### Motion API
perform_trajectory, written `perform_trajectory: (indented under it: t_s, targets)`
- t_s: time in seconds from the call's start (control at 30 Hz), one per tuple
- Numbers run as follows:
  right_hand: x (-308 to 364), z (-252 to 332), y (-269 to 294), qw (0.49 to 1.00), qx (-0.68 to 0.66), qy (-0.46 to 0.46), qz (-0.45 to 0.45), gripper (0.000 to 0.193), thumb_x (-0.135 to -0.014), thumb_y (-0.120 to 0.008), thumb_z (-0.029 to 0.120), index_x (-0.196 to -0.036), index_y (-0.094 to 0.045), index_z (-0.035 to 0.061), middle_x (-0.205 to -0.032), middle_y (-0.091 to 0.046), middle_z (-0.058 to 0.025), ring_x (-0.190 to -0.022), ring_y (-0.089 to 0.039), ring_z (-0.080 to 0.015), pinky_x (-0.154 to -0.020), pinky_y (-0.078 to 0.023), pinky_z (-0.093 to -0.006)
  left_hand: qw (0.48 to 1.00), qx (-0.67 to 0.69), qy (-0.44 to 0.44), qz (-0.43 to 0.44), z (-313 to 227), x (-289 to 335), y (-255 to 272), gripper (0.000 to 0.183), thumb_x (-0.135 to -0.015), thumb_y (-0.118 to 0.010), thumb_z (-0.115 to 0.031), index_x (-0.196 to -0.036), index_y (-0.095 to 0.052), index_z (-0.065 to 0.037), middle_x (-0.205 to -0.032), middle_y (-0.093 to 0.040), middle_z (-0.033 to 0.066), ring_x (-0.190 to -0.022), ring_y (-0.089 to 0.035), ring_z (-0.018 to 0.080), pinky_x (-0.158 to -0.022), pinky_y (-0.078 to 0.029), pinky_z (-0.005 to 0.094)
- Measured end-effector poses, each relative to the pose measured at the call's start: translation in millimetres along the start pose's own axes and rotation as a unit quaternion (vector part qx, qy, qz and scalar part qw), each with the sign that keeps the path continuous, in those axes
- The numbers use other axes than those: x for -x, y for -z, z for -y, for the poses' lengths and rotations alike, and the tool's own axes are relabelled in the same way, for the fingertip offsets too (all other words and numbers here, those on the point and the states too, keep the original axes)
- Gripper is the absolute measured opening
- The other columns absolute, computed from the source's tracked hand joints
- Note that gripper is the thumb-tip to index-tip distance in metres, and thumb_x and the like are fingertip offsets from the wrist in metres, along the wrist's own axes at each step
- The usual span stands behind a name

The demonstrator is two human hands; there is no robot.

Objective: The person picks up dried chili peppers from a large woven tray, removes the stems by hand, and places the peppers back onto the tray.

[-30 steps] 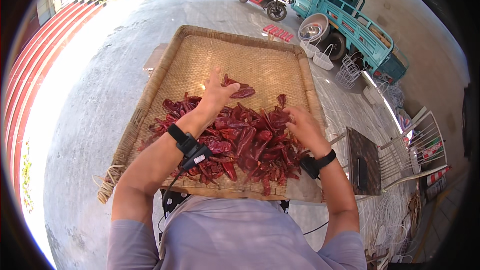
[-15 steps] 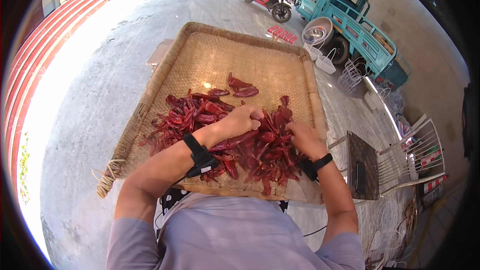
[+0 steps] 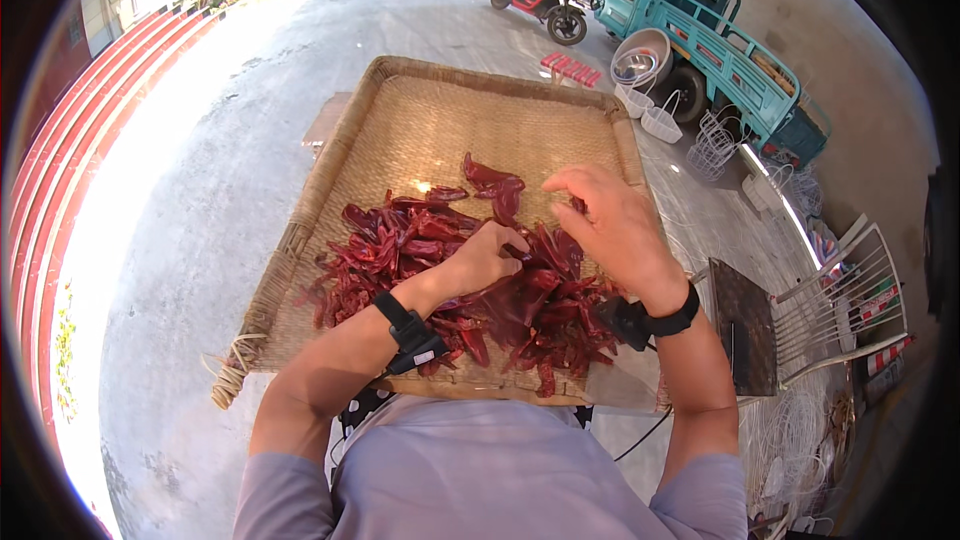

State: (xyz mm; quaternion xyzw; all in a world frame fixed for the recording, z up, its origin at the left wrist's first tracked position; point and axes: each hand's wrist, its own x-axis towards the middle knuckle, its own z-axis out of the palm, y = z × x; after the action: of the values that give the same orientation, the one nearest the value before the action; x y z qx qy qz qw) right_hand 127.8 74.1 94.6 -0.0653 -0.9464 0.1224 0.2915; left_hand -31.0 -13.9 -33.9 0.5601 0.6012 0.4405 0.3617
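Observation:
A large heap of dried red chili peppers lies on the near half of a woven bamboo tray. My left hand is closed in a pinch at the top of the heap, on a dark red chili pepper partly hidden by the fingers. Above the heap's right side, my right hand is raised with thumb and fingers apart; a small dark red patch shows between them, and I cannot make out whether it touches. A few peppers lie apart from the heap, farther up the tray.
Right of the tray stands a chair with a dark seat and a pale slatted back. Beyond it are white baskets, a metal basin, a teal cargo tricycle and a red scooter. Red-edged steps run along the left.
My right hand has lifted off the heap, moved up and away, and its fingers have spread. My left hand stays at the heap. Loose peppers up the tray have shifted slightly in position.

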Motion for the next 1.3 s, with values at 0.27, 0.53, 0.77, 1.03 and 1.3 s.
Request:
perform_trajectory:
  t_s: [0.27,0.53,0.77,1.03,1.3]
  targets:
    - [-5,100,44,0.965,0.189,0.143,0.115,0.018,-0.072,-0.063,0.01,-0.09,-0.061,0.0061,-0.08,-0.06,-0.0019,-0.076,-0.059,-0.0188,-0.063,-0.045,-0.0309,0.97,-0.016,-0.228,-0.077,31,-14,-13,0.02,-0.072,-0.061,0.001,-0.093,-0.059,0.001,-0.08,-0.06,0.012,-0.068,-0.056,0.0245,-0.074,-0.045,0.0346]
    - [-10,183,73,0.93,0.298,0.157,0.146,0.018,-0.072,-0.059,0.009,-0.089,-0.061,0.0051,-0.077,-0.057,-0.0029,-0.069,-0.057,-0.0195,-0.059,-0.043,-0.0307,0.999,0.023,-0.037,-0.025,14,-11,-14,0.027,-0.076,-0.059,0.0,-0.103,-0.056,0.0,-0.109,-0.039,0.0156,-0.088,-0.056,0.0229,-0.077,-0.048,0.0302]
    - [-23,202,51,0.919,0.317,0.166,0.168,0.02,-0.071,-0.059,0.01,-0.09,-0.061,0.0045,-0.078,-0.058,-0.0044,-0.07,-0.057,-0.0204,-0.061,-0.043,-0.0321,0.998,-0.035,-0.014,-0.058,24,-2,-6,0.028,-0.078,-0.061,-0.003,-0.105,-0.057,-0.002,-0.109,-0.039,0.0126,-0.081,-0.052,0.0152,-0.077,-0.047,0.0273]
    - [-34,205,40,0.914,0.313,0.172,0.193,0.021,-0.07,-0.059,0.011,-0.091,-0.061,0.0039,-0.08,-0.059,-0.006,-0.071,-0.058,-0.0215,-0.064,-0.044,-0.0337,0.99,0.132,0.031,-0.034,29,-3,-18,0.025,-0.079,-0.06,-0.001,-0.104,-0.055,-0.002,-0.112,-0.037,0.0121,-0.085,-0.057,0.0163,-0.078,-0.049,0.0271]
    - [-27,204,59,0.927,0.273,0.168,0.196,0.024,-0.07,-0.059,0.012,-0.092,-0.061,0.0032,-0.082,-0.06,-0.0077,-0.073,-0.059,-0.0226,-0.067,-0.045,-0.0352,0.993,0.113,-0.019,-0.019,31,-6,-9,0.028,-0.081,-0.059,-0.001,-0.108,-0.054,-0.002,-0.124,-0.035,0.0104,-0.084,-0.057,0.0165,-0.077,-0.049,0.0295]
